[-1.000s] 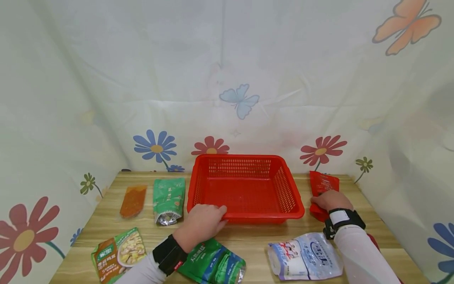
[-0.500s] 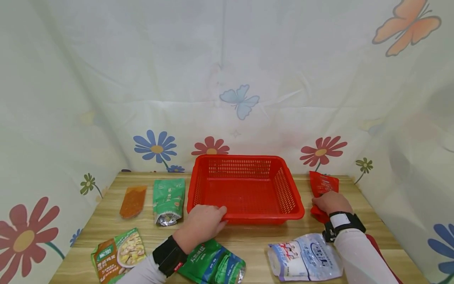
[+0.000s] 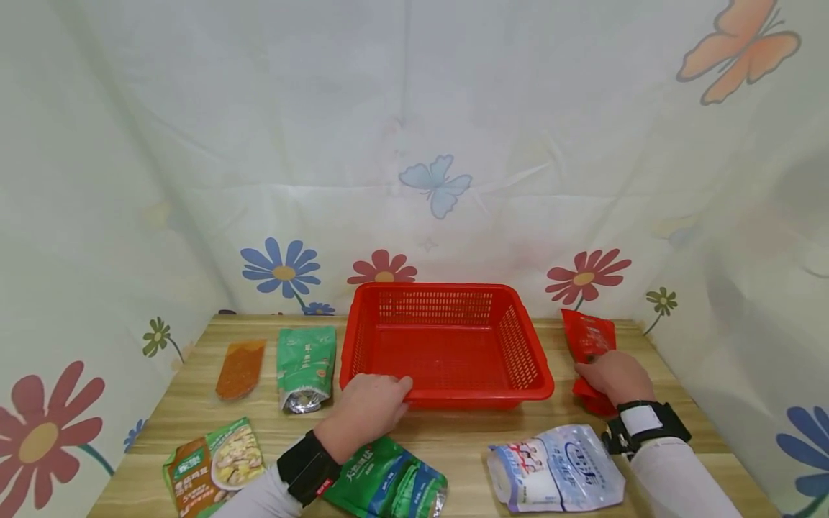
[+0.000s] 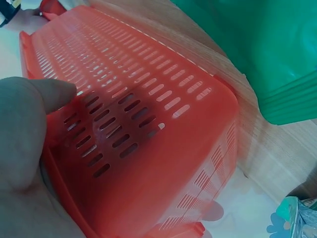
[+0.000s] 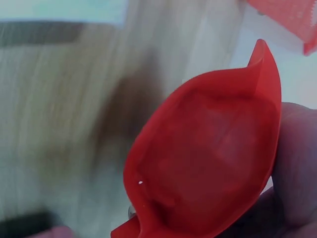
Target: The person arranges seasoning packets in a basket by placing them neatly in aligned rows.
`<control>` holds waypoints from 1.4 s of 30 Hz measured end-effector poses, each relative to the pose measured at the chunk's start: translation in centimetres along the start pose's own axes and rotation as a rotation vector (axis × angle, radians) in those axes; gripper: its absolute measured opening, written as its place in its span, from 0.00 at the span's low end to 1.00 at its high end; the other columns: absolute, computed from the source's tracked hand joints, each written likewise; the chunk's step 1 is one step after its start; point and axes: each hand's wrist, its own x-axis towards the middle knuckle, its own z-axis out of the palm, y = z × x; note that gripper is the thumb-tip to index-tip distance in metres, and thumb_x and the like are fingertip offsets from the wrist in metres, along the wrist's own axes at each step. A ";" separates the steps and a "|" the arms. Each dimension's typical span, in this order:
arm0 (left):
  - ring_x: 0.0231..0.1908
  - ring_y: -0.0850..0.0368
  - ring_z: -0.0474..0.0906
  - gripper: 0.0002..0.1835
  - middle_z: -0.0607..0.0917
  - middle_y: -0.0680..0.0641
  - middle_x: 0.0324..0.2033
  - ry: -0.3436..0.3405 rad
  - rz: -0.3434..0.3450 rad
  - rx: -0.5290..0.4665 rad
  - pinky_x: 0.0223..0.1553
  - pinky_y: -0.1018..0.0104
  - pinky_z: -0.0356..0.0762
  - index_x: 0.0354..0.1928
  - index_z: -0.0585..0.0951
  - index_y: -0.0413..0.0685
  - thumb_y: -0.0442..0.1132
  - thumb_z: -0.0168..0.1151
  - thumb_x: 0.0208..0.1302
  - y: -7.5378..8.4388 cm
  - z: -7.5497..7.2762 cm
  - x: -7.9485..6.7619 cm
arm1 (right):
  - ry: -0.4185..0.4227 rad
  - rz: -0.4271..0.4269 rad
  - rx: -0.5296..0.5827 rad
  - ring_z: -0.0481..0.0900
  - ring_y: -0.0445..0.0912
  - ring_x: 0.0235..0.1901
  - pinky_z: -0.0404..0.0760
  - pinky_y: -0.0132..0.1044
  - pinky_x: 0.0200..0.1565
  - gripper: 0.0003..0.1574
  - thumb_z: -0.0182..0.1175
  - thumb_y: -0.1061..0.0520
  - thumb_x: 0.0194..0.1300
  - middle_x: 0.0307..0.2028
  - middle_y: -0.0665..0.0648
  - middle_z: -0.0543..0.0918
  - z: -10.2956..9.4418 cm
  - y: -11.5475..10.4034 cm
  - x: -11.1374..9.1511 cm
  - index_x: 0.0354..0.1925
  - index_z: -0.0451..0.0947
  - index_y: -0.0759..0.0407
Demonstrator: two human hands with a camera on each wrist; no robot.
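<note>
In right hand [image 3: 618,378], red pouch [image 3: 589,336]

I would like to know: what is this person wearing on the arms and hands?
The left hand has a black wristband with a small red tag; the right hand has a black strap with a white patch. Both are bare. The sleeves are white.

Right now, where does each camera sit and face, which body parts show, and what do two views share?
Head: worn on the head, facing forward and down at the red perforated plastic basket; left hand, right hand, white sleeves show.
Left wrist: worn there, facing the basket's slotted outside; left hand close, right hand top left.
Right wrist: worn there, facing the glossy red pouch; right hand partly shows.
Head and left wrist share the basket.
</note>
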 end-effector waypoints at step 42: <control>0.19 0.61 0.72 0.11 0.76 0.57 0.18 0.035 -0.009 -0.011 0.19 0.68 0.69 0.36 0.77 0.57 0.50 0.70 0.66 0.0 0.1 -0.2 | 0.164 -0.437 0.040 0.80 0.46 0.27 0.86 0.43 0.31 0.36 0.73 0.40 0.57 0.35 0.60 0.85 -3.7 -9.0 -12.7 0.48 0.74 0.66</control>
